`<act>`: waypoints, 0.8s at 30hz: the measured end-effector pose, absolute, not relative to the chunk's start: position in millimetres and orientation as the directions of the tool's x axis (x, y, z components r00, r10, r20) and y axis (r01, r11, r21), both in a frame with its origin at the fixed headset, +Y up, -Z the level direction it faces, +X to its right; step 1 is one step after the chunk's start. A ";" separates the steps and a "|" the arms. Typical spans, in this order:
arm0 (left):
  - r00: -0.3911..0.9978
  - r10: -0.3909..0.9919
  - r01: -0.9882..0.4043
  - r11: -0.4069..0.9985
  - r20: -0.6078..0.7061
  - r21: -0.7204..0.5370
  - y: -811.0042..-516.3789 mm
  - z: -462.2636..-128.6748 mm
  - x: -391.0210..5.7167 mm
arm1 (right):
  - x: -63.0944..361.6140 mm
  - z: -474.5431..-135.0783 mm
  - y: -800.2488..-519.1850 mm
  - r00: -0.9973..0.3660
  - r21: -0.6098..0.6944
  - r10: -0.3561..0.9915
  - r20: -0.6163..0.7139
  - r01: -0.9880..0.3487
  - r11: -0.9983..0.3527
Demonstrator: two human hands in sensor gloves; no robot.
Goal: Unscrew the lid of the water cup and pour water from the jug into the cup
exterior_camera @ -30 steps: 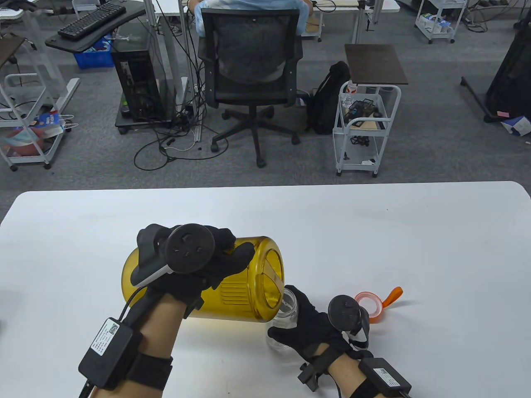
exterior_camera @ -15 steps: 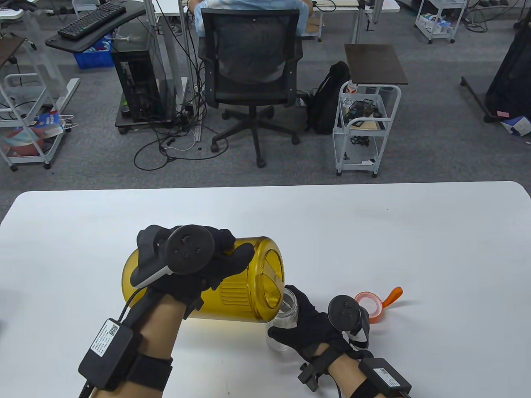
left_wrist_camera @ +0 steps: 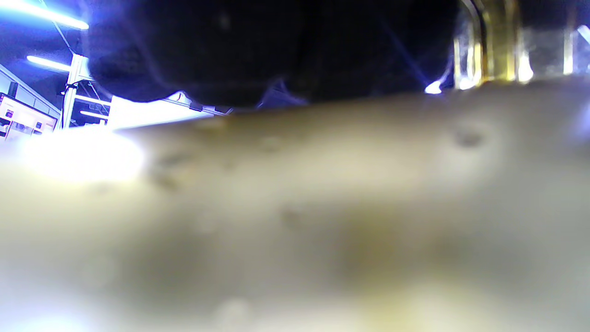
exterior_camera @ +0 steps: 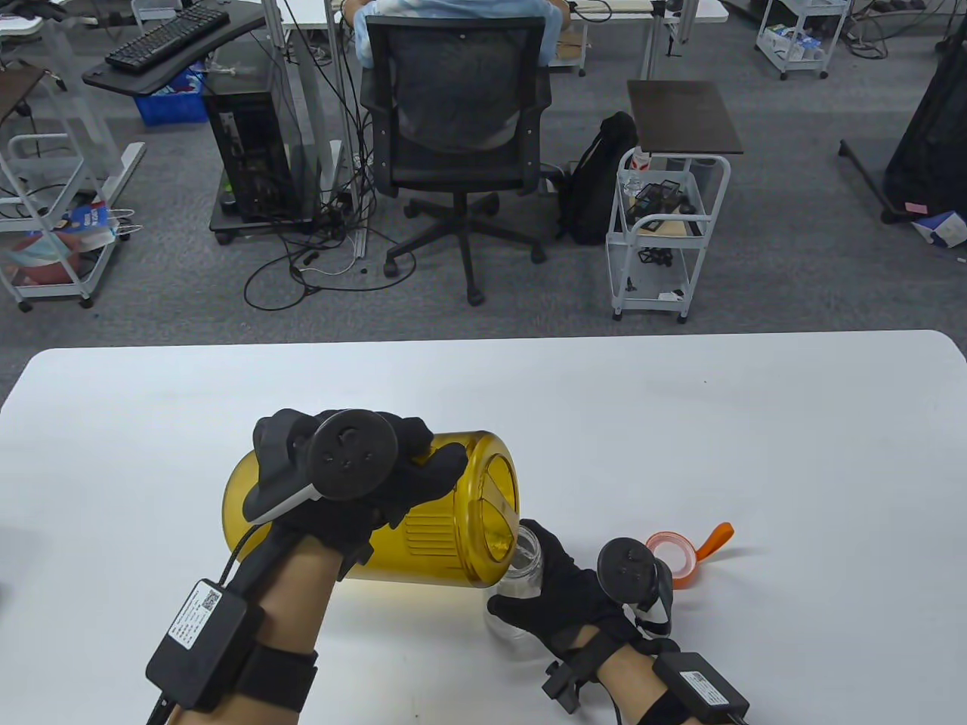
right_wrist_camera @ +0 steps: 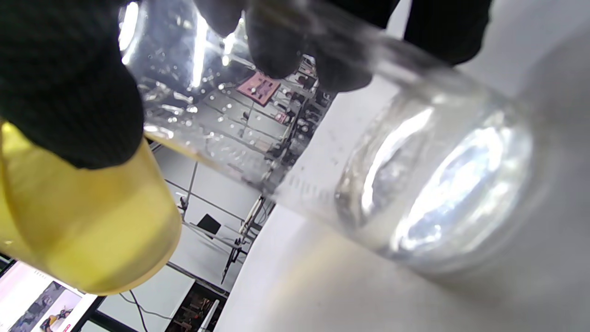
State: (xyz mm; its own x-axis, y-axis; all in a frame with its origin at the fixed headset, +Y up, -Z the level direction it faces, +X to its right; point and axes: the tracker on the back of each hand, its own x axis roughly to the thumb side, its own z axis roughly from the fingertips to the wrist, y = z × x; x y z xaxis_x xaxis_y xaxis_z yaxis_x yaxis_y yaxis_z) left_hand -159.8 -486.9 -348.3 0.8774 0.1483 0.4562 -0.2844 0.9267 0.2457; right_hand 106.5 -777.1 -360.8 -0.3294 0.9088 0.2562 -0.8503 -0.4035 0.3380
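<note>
Pour step in hand. My left hand grips the jug from above, fingers curled over its far side; the jug is tipped nearly onto its side, long axis running left to right, mouth end pointing right and down. My right hand wraps the cup, thumb on the near side and fingers round the far side, cup standing on the table just right of the jug.

Key relation: the jug's mouth rim sits directly over the cup's open mouth, touching it or nearly so; I cannot tell which. The cup lies right of and below my left grip, so any further pour means rotating the jug mouth-down about its long axis end, toward the right.

Right wrist view: cup wall is wet with droplets; water level hard to read. Jug shows yellow at the left. Left wrist view is mostly blurred jug wall.

Lid is off, lying on the table right of my right hand, orange loop pointing far-right.

Judgement: cup not yet visibly full. Risk: overshoot past the narrow cup mouth.
</note>
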 end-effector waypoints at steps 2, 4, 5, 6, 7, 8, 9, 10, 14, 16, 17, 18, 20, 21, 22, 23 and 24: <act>0.878 0.147 -0.284 0.927 0.456 0.247 -487.0 -348.0 -159.8 | 106.4 -360.8 -777.1 -0.330 0.338 0.909 0.256 -0.850 -0.404; 0.878 0.147 -0.284 0.926 0.456 0.248 -487.0 -347.8 -159.8 | 106.4 -360.7 -777.1 -0.330 0.337 0.909 0.256 -0.850 -0.404; 0.878 0.147 -0.284 0.926 0.456 0.248 -487.0 -347.7 -159.7 | 106.4 -360.6 -777.1 -0.330 0.337 0.909 0.256 -0.851 -0.404; 0.878 0.146 -0.283 0.926 0.456 0.249 -487.0 -347.5 -159.5 | 106.4 -360.6 -777.1 -0.329 0.336 0.909 0.256 -0.851 -0.403; 0.878 0.144 -0.282 0.926 0.456 0.250 -486.9 -347.5 -159.1 | 106.4 -360.6 -777.0 -0.330 0.336 0.908 0.256 -0.851 -0.404; 0.879 0.143 -0.280 0.927 0.456 0.250 -486.7 -347.5 -158.8 | 106.4 -360.6 -777.1 -0.330 0.336 0.908 0.256 -0.851 -0.404; 0.879 0.142 -0.278 0.928 0.455 0.250 -486.5 -347.5 -158.3 | 106.4 -360.6 -777.1 -0.330 0.336 0.909 0.256 -0.851 -0.403; 0.880 0.140 -0.276 0.928 0.454 0.250 -486.3 -347.5 -157.8 | 106.4 -360.6 -777.1 -0.330 0.335 0.908 0.256 -0.851 -0.404; 0.880 0.136 -0.273 0.929 0.455 0.251 -485.9 -347.3 -156.8 | 106.4 -360.5 -777.0 -0.330 0.335 0.908 0.256 -0.851 -0.404; 0.880 0.133 -0.271 0.929 0.455 0.251 -485.7 -347.2 -156.4 | 106.4 -360.5 -777.0 -0.330 0.335 0.908 0.256 -0.851 -0.404; 0.880 0.132 -0.269 0.930 0.455 0.252 -485.6 -347.2 -156.1 | 106.4 -360.5 -776.9 -0.331 0.335 0.908 0.256 -0.851 -0.404; 0.880 0.129 -0.268 0.930 0.456 0.252 -485.4 -347.1 -155.8 | 106.4 -360.6 -776.9 -0.331 0.335 0.908 0.257 -0.851 -0.405; 0.880 0.126 -0.264 0.931 0.457 0.253 -485.0 -346.9 -155.2 | 106.4 -360.6 -776.9 -0.331 0.335 0.908 0.256 -0.851 -0.405; 0.880 0.123 -0.263 0.931 0.458 0.254 -484.8 -346.8 -154.8 | 106.4 -360.6 -776.9 -0.331 0.335 0.908 0.256 -0.851 -0.405; 0.880 0.122 -0.262 0.931 0.459 0.255 -484.8 -346.8 -154.6 | 106.4 -360.6 -776.8 -0.332 0.334 0.908 0.257 -0.851 -0.406; 0.880 0.121 -0.261 0.931 0.458 0.256 -484.8 -346.8 -154.5 | 106.4 -360.6 -776.8 -0.332 0.334 0.908 0.257 -0.851 -0.406; 0.881 0.121 -0.261 0.931 0.458 0.255 -484.7 -346.8 -154.3 | 106.4 -360.5 -776.8 -0.333 0.334 0.907 0.257 -0.850 -0.406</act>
State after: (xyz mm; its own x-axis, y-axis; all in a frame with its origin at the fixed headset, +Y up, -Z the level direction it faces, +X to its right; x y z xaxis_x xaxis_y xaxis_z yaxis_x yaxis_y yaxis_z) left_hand -154.3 -484.7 -346.8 0.8807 0.1212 0.4578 -0.2606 0.9312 0.2549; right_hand 106.4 -776.8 -360.5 -0.3326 0.9073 0.2571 -0.8504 -0.4064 0.3340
